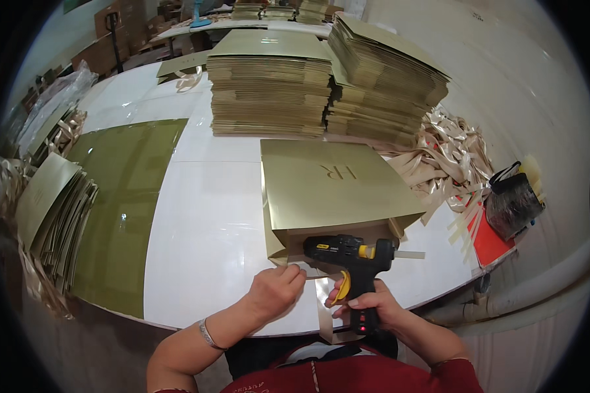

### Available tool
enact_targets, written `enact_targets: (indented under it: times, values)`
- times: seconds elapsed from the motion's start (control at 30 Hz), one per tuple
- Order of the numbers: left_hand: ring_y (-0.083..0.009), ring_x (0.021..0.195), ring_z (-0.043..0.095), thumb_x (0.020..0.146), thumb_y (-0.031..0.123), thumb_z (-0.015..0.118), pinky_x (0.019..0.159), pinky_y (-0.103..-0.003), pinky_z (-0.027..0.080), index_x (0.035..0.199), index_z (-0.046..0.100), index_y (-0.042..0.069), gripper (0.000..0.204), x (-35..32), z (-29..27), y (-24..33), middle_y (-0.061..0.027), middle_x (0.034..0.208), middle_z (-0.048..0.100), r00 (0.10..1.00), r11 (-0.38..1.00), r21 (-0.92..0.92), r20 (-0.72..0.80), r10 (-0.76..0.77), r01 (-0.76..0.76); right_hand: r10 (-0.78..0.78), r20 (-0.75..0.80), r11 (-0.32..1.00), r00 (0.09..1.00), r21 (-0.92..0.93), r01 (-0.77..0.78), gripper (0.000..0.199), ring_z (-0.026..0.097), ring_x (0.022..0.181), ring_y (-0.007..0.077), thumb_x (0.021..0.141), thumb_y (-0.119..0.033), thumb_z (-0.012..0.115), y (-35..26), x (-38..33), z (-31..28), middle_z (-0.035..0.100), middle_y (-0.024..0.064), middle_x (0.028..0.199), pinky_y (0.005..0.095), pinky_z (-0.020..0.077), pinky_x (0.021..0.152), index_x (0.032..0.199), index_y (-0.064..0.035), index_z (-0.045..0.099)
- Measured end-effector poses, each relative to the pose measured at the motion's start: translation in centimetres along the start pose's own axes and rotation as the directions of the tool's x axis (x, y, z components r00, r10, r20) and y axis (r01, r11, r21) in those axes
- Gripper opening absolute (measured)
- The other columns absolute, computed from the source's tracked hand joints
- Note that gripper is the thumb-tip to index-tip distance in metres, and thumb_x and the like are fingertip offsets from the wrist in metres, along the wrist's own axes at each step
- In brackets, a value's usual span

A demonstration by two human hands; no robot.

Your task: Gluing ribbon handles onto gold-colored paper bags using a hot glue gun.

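Note:
My right hand (373,304) is wrapped round the handle of a black hot glue gun (367,275), a finger at its yellow trigger. The nozzle points left, over the open end of a gold paper bag (341,183), and a pale glue stick (410,255) juts from the back. The bag lies flat in front of me, its mouth toward me. At its near left corner my left hand (276,291) is closed in a pinch on what looks like a satin ribbon (324,304), which trails over the table's near edge. The gun hides part of the bag's mouth.
Tall stacks of gold bags (269,92) stand behind the bag. To the right lie a heap of ribbons (446,154) and a black plastic-wrapped container (514,206) near a red sheet (488,239). Finished-looking bags (52,216) lean at the left beside an olive panel (124,209).

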State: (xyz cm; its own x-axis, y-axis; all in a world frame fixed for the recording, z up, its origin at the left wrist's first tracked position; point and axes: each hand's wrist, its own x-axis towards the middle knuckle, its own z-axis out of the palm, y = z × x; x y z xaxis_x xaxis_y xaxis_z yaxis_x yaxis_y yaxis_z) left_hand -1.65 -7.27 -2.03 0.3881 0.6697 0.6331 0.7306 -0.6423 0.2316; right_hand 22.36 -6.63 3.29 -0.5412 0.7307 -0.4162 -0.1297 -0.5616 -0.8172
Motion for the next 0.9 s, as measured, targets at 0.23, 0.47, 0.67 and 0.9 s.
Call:
enact_targets:
  times: [0.23,0.47,0.67,0.9]
  values:
    - [-0.0195,0.059,0.058,0.068,0.004,0.064,0.049,-0.031,0.047,0.079,0.057,0.006,0.014,-0.4,0.3,-0.1,-0.0056,0.073,0.050,0.999,1.000,-0.017,0.042,0.014,-0.013,0.026,-0.186,0.999,0.982,-0.025,-0.031,0.041,0.065,0.088,0.0275,0.069,-0.004,0.063,-0.4,-2.1,-1.9,0.062,0.0164,0.095,0.0390,0.0556,0.070,0.108,0.0035,0.053]
    - [-0.0194,0.055,0.056,0.067,0.003,0.065,0.046,-0.032,0.045,0.074,0.055,0.007,0.012,-0.4,0.4,0.1,-0.0054,0.071,0.050,0.999,1.000,-0.009,0.037,-0.004,0.004,-0.310,-0.485,0.733,0.818,-0.669,-0.119,0.033,0.064,0.074,0.0187,0.068,-0.013,0.073,-1.6,-6.0,-5.4,0.064,0.0076,0.079,0.0331,0.0519,0.066,0.096,0.0007,0.061]
    - [-0.0170,0.059,0.058,0.070,0.006,0.063,0.047,-0.031,0.046,0.076,0.056,0.008,0.009,0.0,0.0,0.6,-0.0048,0.073,0.051,0.999,0.999,0.052,0.032,-0.012,0.011,-0.257,-0.420,0.702,0.870,-0.700,-0.131,0.043,0.065,0.085,0.0199,0.065,-0.019,0.075,-3.7,-6.6,-5.9,0.067,0.0085,0.090,0.0347,0.0515,0.079,0.101,0.0006,0.063]
    - [-0.0225,0.056,0.060,0.067,0.000,0.070,0.047,-0.032,0.047,0.078,0.063,0.009,0.016,0.4,-0.5,0.0,-0.0055,0.074,0.059,0.978,0.987,-0.064,-0.137,-0.158,0.150,-0.371,-0.266,0.915,0.890,0.062,0.399,0.069,0.062,0.105,0.0360,0.054,-0.009,0.068,-2.6,-12.6,-9.7,0.060,0.0262,0.114,0.0430,0.0528,0.092,0.119,0.0081,0.051]
